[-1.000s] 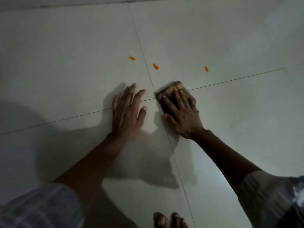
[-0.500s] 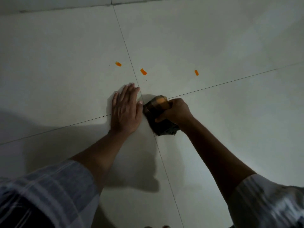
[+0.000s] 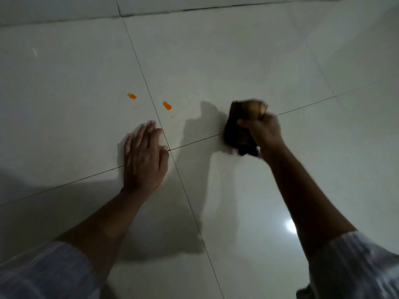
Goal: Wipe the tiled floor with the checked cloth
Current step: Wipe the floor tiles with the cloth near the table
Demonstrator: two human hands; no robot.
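Note:
The pale tiled floor [image 3: 216, 61] fills the view, crossed by thin dark grout lines. My right hand [image 3: 262, 131] is closed around the bunched brown checked cloth [image 3: 238, 126], which sits on the floor over a grout line, right of centre and motion-blurred. My left hand [image 3: 143, 156] lies flat on the floor, palm down with fingers together, at the crossing of two grout lines. Two orange smears show beyond the left hand: one [image 3: 132, 96] to the left of the grout line, another [image 3: 167, 105] to its right.
A darker joint [image 3: 216, 7] runs along the far edge of the tiles at the top. A bright light reflection [image 3: 290, 226] shines on the tile near my right forearm. Shadows of both arms fall across the near tiles.
My right hand gathered the flat cloth into a bunch, then swept it to the right, away from my left hand. The third orange smear on the right no longer shows. The left hand stayed planted.

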